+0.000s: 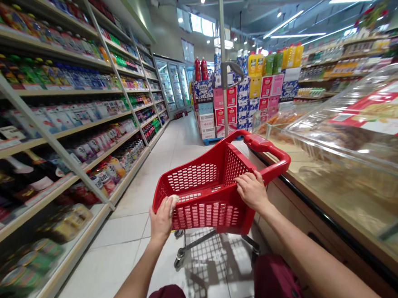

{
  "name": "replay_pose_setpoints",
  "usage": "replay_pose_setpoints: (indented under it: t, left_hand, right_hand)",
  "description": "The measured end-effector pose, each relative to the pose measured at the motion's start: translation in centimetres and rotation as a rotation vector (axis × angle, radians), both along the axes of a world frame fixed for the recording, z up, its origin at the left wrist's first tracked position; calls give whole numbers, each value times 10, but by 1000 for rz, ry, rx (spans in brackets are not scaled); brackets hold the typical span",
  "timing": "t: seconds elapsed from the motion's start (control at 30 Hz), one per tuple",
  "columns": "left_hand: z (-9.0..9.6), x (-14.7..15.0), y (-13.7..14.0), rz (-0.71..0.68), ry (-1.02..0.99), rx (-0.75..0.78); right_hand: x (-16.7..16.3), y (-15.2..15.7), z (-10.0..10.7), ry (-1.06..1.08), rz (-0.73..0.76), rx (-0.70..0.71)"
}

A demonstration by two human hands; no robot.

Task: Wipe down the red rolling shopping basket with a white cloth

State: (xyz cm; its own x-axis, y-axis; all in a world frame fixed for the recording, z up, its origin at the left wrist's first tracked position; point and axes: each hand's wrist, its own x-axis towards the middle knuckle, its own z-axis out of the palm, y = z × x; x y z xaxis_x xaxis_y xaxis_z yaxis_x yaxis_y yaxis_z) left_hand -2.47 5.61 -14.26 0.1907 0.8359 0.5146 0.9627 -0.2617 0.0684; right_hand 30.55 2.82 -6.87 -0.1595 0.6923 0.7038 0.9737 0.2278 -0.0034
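Observation:
A red plastic shopping cart point(211, 209) with a perforated basket stands side-on in front of me; no goods show inside it. My left hand point(161, 221) is at the basket's front corner, its fingers closed around a crumpled whitish cloth point(174, 202) that touches the rim. Part of that cloth is hidden by the fingers. Near the handle end, my right hand point(251, 190) is closed over the top edge of the basket. The red push handle point(280, 161) sits just beyond it, untouched.
Shelves of bottles and cans point(96, 101) line the left side. On the right is a counter point(319, 189) with clear plastic food packs point(358, 114). Stacked drink cartons point(225, 110) stand ahead beside a metal pole point(223, 46), with glass-door fridges point(173, 81) behind. The floor point(122, 225) is white tile.

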Motion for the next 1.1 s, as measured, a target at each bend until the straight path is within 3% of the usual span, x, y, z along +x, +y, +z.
replay_pose_setpoints:
  t: [0.07,0.13,0.3,0.43,0.5,0.67,0.73,0.83,0.9,1.0,1.1]
  left_hand:
    - [-4,-11,-1,154,-78,14]
    - [-5,-12,-2,212,-114,22]
    - [-2,-1,-4,-28,-7,0]
    - [-7,-15,-4,197,-112,15]
    - [-8,-11,-3,242,-151,36]
    - [-3,18,1,-59,-43,28]
    - [-1,17,2,-38,-46,32]
    - [-2,18,1,101,-91,61]
    - [-1,27,0,58,-67,55]
    - [5,41,1,-122,5,17]
    - [10,37,0,-79,-13,23]
  right_hand:
    - [-1,0,0,10,-9,8]
    - [-2,0,-1,29,-23,23]
    - [1,1,-2,18,-8,27]
    - [2,1,-1,5,-4,18]
    - [0,2,-1,28,-32,26]
    - [1,4,-1,34,-43,34]
    - [2,4,-1,14,-21,28]
    - [0,5,0,17,-43,31]
    - [-2,6,0,33,-83,47]
    - [-3,6,-1,14,-82,57]
    - [-1,5,-1,-16,-49,45]
